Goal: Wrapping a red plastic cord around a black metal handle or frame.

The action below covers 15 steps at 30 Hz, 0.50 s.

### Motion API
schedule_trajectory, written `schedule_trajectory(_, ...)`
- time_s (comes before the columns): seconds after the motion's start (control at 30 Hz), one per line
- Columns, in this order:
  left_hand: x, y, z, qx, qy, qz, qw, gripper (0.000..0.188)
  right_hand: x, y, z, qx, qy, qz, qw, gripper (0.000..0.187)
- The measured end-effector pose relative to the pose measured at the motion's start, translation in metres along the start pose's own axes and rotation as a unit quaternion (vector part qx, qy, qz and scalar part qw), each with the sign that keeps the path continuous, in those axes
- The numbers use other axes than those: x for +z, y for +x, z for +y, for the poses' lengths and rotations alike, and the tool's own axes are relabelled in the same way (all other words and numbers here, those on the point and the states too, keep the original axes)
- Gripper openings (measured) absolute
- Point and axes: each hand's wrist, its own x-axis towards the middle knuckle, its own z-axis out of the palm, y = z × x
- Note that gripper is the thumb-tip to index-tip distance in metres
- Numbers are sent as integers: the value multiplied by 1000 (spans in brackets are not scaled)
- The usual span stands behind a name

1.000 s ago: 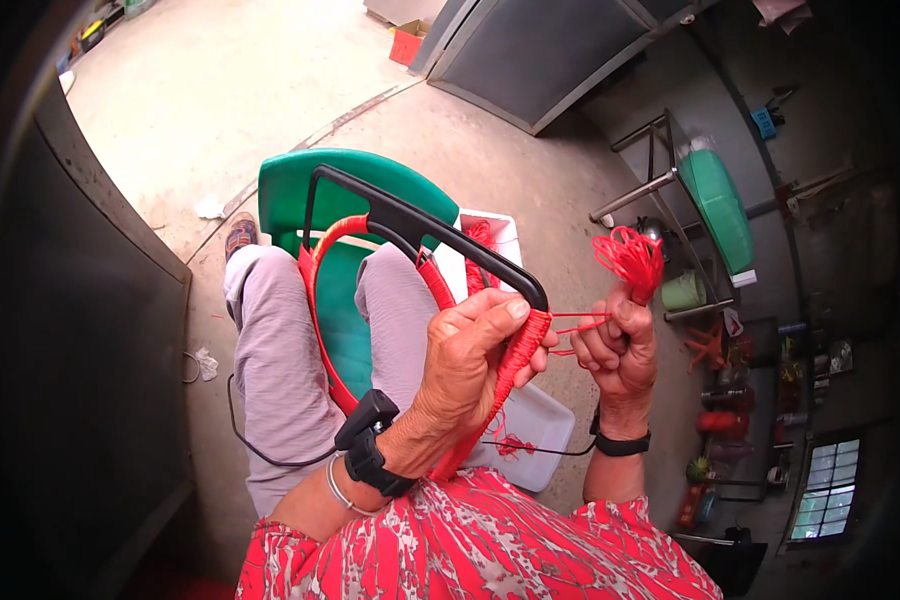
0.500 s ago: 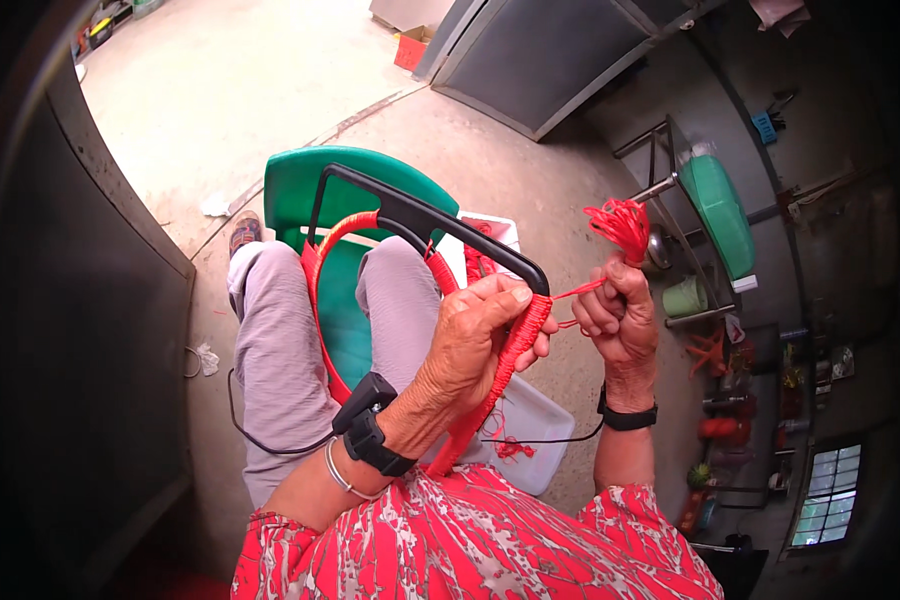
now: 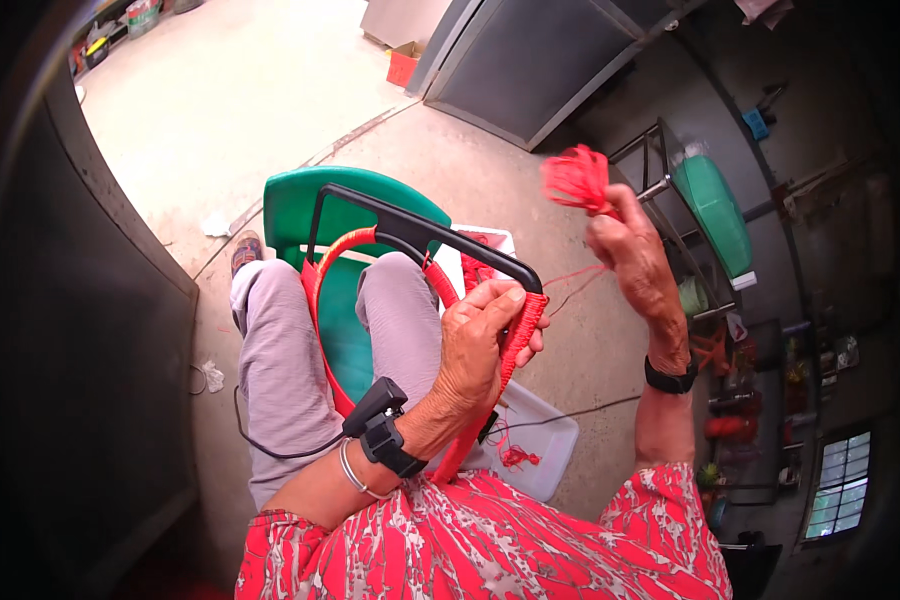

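Right hand higher, farther out

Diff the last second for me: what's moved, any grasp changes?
Right hand went up the picture and slightly right, carrying the red cord bundle, which also swung left; more cord now spans from it to the black frame. Nothing visibly picked up or released. Unchanged: left hand pinching the red-wrapped bar near the frame's corner; green chair in place.
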Motion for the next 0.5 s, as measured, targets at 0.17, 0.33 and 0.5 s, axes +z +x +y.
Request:
schedule_trajectory(0.17,0,-2,-3,80,15,1,997,22,39,1,-34,-390,-261,-138,872,19)
schedule_trajectory(0.33,3,-5,-3,69,-3,-35,997,25,36,-2,-36,-417,-293,-196,838,23)
schedule_trajectory(0.5,4,-5,-3,31,-45,-43,998,28,31,8,-35,-371,-233,-273,856,22)
